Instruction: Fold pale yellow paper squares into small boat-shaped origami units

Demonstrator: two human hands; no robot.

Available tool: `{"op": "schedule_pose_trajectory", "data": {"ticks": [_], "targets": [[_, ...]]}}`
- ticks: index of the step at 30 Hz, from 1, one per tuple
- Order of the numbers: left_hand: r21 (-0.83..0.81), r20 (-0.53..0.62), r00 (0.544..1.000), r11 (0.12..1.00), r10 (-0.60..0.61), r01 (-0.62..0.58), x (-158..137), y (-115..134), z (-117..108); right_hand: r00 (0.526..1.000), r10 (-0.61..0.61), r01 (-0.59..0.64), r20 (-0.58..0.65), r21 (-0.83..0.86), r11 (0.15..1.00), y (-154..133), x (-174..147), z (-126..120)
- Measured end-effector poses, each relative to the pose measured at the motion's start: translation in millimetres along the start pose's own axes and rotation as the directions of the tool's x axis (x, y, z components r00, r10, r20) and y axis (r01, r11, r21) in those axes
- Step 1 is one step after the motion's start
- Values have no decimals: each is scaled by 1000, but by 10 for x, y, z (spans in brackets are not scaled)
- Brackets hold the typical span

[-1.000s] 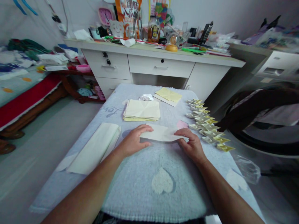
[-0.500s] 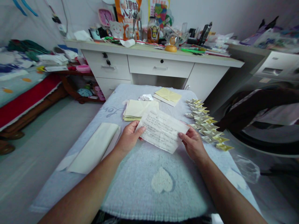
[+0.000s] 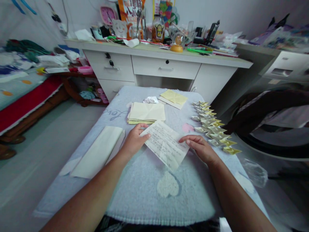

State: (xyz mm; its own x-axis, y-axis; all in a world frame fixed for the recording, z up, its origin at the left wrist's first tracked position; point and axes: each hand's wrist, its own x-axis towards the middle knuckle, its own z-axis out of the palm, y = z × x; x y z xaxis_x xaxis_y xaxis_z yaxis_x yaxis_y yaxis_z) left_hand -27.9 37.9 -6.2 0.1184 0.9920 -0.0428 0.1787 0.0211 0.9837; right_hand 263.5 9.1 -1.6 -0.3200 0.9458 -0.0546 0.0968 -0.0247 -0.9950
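White handwritten sheet (image 3: 165, 146), unfolded, slantwise between hands (image 3: 134, 140).

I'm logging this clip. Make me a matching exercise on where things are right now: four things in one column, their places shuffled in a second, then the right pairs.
Things
1. Written sheet
2. Paper boats
3. Clock
4. Stack of paper

Places
A. On the desk, toward its left end
B. Lined up along the right side of the table
C. Lying flat just beyond the left hand
D. Between the left hand and the right hand

Right pairs: 1-D, 2-B, 3-A, 4-C
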Motion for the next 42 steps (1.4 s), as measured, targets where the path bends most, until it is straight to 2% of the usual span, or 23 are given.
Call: {"op": "schedule_pose_trajectory", "data": {"ticks": [2,3,5,7,9,13,15,16,18,20,22,25,28,31,34,37,40,42], "targets": [[230,-45,997,972,57,-45,-11,-11,1,986,69,-74,149,25,997,-35,-11,-6],[337,-60,993,939,98,-73,-20,-12,7,965,101,-115,244,45,992,-52,-16,-7],[523,-93,974,843,206,-128,-42,-6,27,900,136,-188,415,88,978,-83,-23,-4],[660,-98,942,729,320,-179,-65,6,52,848,131,-231,514,134,964,-107,-27,3],[704,-1,919,653,394,-279,-85,18,73,827,110,-240,552,169,956,-124,-32,8],[567,356,843,624,403,-537,-107,13,110,815,82,-229,574,189,955,-133,-46,12],[531,453,813,622,366,-576,-111,-1,129,839,65,-199,541,194,961,-116,-44,19],[526,478,806,620,350,-581,-112,-8,138,866,48,-167,497,197,966,-100,-37,27],[525,499,800,619,332,-584,-112,-18,149,934,-3,-62,356,169,984,-56,-10,53],[525,500,800,620,330,-584,-111,-20,153,978,-84,83,190,17,996,-2,28,92],[527,500,801,619,328,-582,-112,-16,151,972,-206,228,110,-252,941,55,66,141],[526,502,803,623,322,-579,-116,-5,149,920,-383,363,84,-553,750,125,106,218],[509,495,804,639,330,-576,-120,8,151,875,-467,424,125,-664,615,146,126,260],[478,471,822,690,320,-543,-125,33,149,856,-480,483,193,-629,609,103,116,244],[359,433,864,830,255,-426,-137,84,123,857,-482,497,182,-542,678,34,73,206],[120,432,890,968,149,-220,-156,138,65,908,-407,394,100,-537,746,-16,29,204],[-59,514,849,992,123,-108,-172,157,11,947,-316,287,52,-574,767,-25,19,242],[-70,550,827,993,115,-92,-181,149,4,957,-290,243,16,-591,769,-15,32,276]]}}
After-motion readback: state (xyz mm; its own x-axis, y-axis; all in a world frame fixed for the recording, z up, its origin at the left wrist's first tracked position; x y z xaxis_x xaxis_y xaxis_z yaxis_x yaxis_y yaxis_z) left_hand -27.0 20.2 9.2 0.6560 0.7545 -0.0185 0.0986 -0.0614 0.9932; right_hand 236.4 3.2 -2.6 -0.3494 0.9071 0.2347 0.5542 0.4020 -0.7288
